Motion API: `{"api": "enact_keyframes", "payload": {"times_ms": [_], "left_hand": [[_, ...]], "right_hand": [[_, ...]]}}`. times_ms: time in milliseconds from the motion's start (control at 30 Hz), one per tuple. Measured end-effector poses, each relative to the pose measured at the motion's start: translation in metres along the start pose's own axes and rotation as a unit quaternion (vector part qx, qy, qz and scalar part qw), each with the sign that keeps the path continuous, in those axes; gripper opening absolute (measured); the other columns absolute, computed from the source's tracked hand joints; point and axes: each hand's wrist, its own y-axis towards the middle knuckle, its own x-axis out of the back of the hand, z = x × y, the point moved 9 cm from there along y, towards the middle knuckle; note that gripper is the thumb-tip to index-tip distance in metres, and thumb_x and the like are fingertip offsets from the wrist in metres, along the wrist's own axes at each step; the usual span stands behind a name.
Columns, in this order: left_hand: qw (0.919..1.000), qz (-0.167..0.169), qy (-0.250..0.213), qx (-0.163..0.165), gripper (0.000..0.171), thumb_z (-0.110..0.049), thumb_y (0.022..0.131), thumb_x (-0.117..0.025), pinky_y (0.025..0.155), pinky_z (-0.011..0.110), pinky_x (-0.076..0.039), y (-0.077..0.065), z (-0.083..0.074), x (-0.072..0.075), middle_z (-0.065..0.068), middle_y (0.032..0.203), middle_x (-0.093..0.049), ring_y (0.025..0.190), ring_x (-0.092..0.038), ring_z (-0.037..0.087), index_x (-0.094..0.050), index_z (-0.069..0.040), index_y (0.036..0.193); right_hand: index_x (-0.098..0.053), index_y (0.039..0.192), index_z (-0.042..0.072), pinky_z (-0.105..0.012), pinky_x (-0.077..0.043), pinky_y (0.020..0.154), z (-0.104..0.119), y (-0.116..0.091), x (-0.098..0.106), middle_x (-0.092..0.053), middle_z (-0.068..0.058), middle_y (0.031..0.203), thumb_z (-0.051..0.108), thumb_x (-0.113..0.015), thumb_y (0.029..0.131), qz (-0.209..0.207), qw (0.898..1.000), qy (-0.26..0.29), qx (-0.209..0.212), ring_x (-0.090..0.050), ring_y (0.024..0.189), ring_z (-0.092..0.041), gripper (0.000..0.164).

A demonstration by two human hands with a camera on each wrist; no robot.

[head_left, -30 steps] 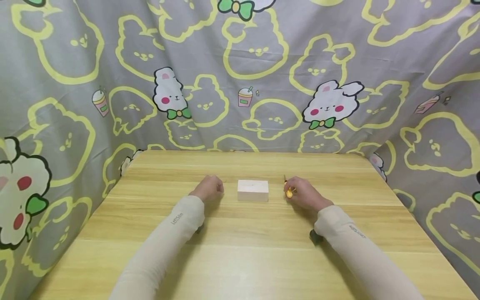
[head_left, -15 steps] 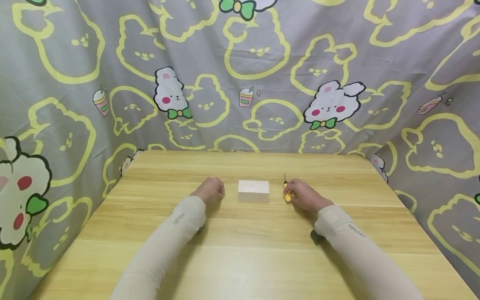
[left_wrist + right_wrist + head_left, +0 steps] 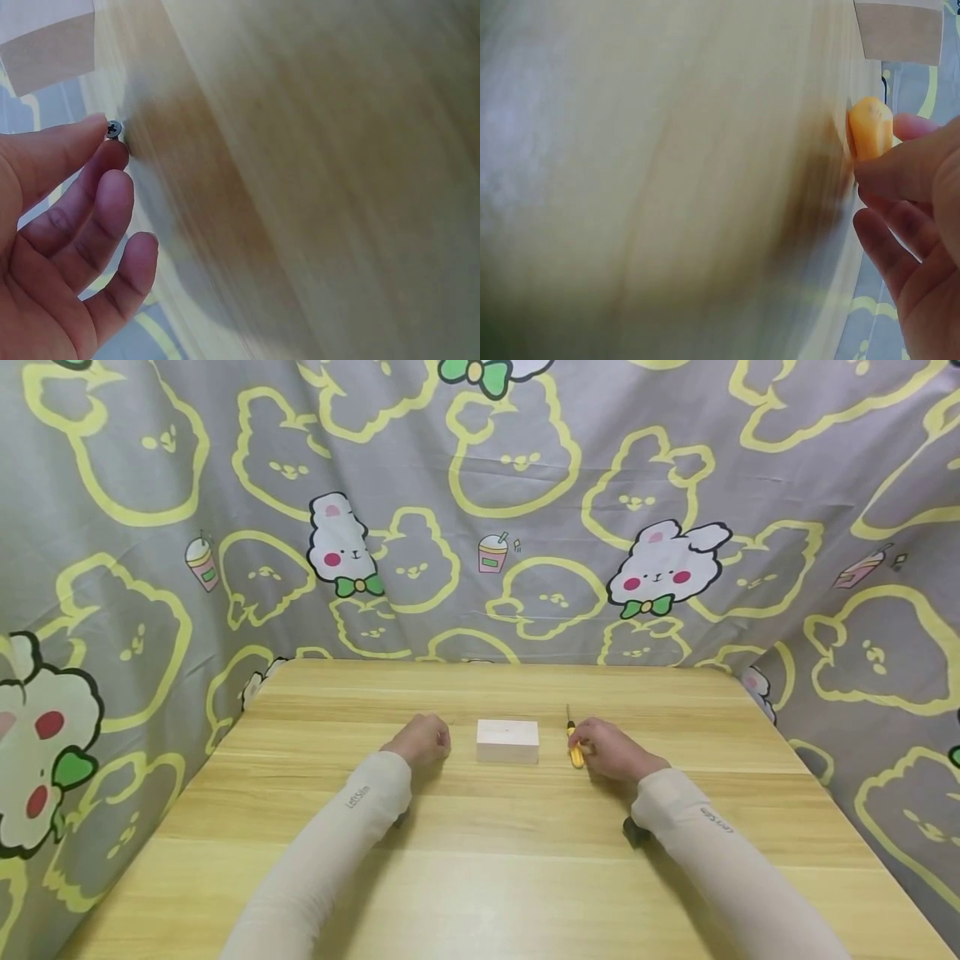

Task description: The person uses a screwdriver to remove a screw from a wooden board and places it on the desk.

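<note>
My left hand (image 3: 420, 740) is left of a pale wooden block (image 3: 507, 742). In the left wrist view its thumb and forefinger pinch a small screw (image 3: 113, 130) by the shank, the cross-slotted head facing the camera. The other fingers curl loosely below. On the block's right, my right hand (image 3: 611, 747) holds a screwdriver (image 3: 576, 753) with a yellow and black handle between thumb and fingers. Its thin shaft points toward the far side of the table. From the right wrist, the yellow butt end (image 3: 871, 124) of the handle shows close over the tabletop; the shaft is hidden there.
The block stands between the two hands and has a small dark mark on its top. Beneath everything lies a wood-grain table (image 3: 480, 877). A grey patterned curtain (image 3: 420, 460) hangs behind its far edge and along both sides.
The screwdriver has shifted slightly in my right hand: its shaft reaches a little farther away and more of the yellow handle shows. My left hand stays nearly still, pinching the screw.
</note>
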Motion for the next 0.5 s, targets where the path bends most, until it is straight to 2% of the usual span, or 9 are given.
{"api": "enact_keyframes", "payload": {"times_ms": [133, 267, 400, 500], "left_hand": [[1.0000, 0.002, -0.004, 0.005, 0.006, -0.008, 0.088, -0.068, 0.089, 0.044, -0.050, 0.000, 0.001, 0.000, 0.003, 0.098, -0.065, 0.096, -0.058, 0.023, -0.069, -0.013, 0.084], [0.9998, 0.000, -0.017, 0.005, 0.004, -0.015, 0.091, -0.066, 0.084, 0.041, -0.051, -0.002, 0.004, 0.004, 0.004, 0.100, -0.065, 0.094, -0.059, 0.023, -0.068, -0.013, 0.092], [0.9995, -0.022, -0.022, -0.008, 0.012, -0.021, 0.095, -0.063, 0.076, 0.036, -0.053, -0.006, 0.009, 0.015, 0.005, 0.095, -0.065, 0.085, -0.060, 0.020, -0.066, -0.010, 0.098], [0.9984, -0.052, -0.017, -0.012, 0.018, -0.025, 0.096, -0.062, 0.068, 0.033, -0.051, -0.011, 0.015, 0.026, 0.004, 0.081, -0.063, 0.073, -0.058, 0.017, -0.065, -0.008, 0.092]], "right_hand": [[-0.068, 0.100, 0.003, -0.046, -0.052, 0.085, -0.001, 0.000, 0.001, -0.061, -0.012, 0.106, -0.014, -0.062, 0.079, -0.004, 1.000, 0.003, -0.004, -0.060, 0.097, -0.031, 0.027], [-0.066, 0.107, 0.000, -0.048, -0.052, 0.087, -0.008, -0.001, 0.004, -0.062, -0.016, 0.112, -0.007, -0.058, 0.083, -0.015, 0.999, 0.024, -0.043, -0.061, 0.100, -0.034, 0.026], [-0.062, 0.114, -0.002, -0.051, -0.052, 0.086, -0.017, -0.006, 0.012, -0.061, -0.019, 0.115, 0.004, -0.059, 0.089, -0.035, 0.994, 0.042, -0.094, -0.060, 0.101, -0.036, 0.026], [-0.062, 0.111, -0.001, -0.048, -0.052, 0.080, -0.023, -0.013, 0.024, -0.063, -0.016, 0.106, 0.017, -0.061, 0.094, -0.066, 0.990, 0.025, -0.122, -0.060, 0.093, -0.032, 0.025]]}}
